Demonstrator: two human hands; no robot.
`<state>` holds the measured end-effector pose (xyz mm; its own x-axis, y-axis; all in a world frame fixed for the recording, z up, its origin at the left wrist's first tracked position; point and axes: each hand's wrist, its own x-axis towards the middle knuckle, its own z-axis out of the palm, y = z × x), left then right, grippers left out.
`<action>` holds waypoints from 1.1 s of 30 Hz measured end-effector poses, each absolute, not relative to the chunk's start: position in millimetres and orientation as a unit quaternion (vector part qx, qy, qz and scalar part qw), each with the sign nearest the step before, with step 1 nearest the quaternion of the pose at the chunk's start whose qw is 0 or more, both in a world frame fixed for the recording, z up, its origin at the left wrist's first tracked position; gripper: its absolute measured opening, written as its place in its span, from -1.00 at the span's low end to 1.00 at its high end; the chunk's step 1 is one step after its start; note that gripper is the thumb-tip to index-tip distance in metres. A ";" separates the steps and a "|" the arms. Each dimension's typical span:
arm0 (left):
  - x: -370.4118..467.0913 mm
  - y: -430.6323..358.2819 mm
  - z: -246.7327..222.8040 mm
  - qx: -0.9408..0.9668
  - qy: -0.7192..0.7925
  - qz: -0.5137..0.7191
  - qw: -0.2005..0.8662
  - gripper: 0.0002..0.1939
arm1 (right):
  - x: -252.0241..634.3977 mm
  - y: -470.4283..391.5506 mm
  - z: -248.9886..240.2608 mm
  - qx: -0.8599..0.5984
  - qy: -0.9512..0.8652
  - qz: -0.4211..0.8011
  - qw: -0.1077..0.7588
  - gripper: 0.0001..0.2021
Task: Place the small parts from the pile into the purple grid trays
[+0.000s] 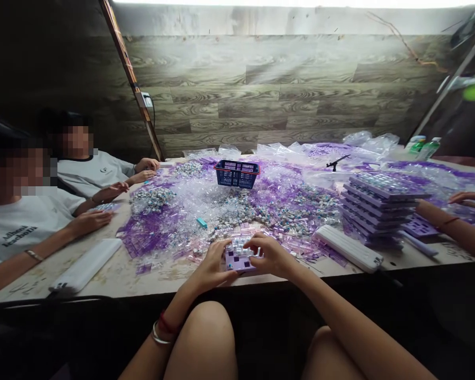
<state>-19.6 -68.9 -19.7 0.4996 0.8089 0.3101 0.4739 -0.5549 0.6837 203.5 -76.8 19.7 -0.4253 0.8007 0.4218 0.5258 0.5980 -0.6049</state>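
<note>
Presently gripping a purple tray point(240, 262) with the fingers of the left hand point(212, 264) at the near edge of the bench point(162, 281); curling those of the right hand point(276, 256) over its right side, unable to tell if pinching anything; facing loose small parts point(234, 205), then a blue basket point(237, 177) farther back.

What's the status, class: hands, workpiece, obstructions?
Left hand gripping lilac rectangular plastic panel. Right hand bent over it. Panel: whitish pieces, dark square openings. Beyond: loose white-and-blue pieces heaped, possibly crowding.
</note>
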 end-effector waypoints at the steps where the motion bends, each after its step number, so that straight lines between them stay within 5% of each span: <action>1: -20.4 -69.7 -18.8 0.817 0.383 0.324 0.284 -0.22 | 203.1 -75.5 19.9 -0.403 -0.820 0.198 0.356 -0.72; 9: -21.9 -76.7 -11.7 0.610 0.339 0.431 0.572 -0.16 | 190.7 -79.8 26.6 -0.359 -0.815 0.241 0.385 -0.73; 15: -18.0 -71.7 -14.6 0.528 0.382 0.508 0.563 -0.37 | 184.6 -79.1 23.1 -0.342 -0.823 0.234 0.387 -0.73; 22: -16.9 -71.6 -11.8 0.448 0.365 0.562 0.591 -0.31 | 188.0 -74.9 22.8 -0.351 -0.818 0.231 0.392 -0.75; 33: -14.2 -71.0 -8.2 0.319 0.400 0.586 0.628 -0.76 | 181.0 -77.3 22.0 -0.325 -0.814 0.263 0.404 -0.79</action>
